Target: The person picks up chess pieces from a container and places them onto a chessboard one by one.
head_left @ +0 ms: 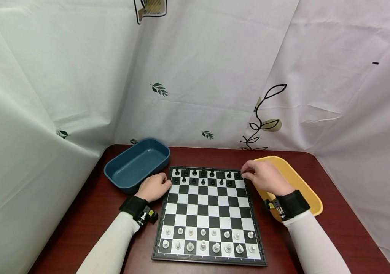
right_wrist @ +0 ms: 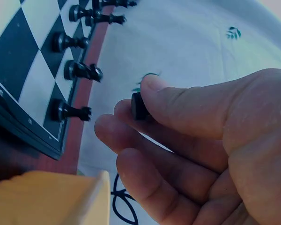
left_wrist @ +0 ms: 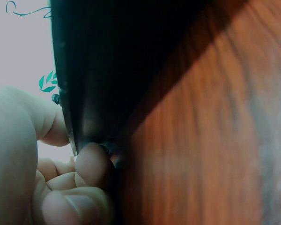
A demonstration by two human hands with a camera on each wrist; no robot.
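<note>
Pinching a black piece [right_wrist: 139,106] above the chessboard's [head_left: 208,213] far right corner, the right hand [head_left: 266,177] should lift straight; left hand [head_left: 153,186] grips the board's edge

The head view is bright and evenly lit, with soft light from above and only faint shadows under the forearms on the dark red wooden surface [head_left: 88,224]. Its edges bend outward, mostly at 3 and 9 o'clock. The left wrist view is dim and blurred: the black edge of the chessboard [left_wrist: 98,70] is out of focus and throws a dark diagonal shadow toward 1 o'clock. The right wrist view has a bluish tint, and its near fingers [right_wrist: 131,173] are soft.
</note>
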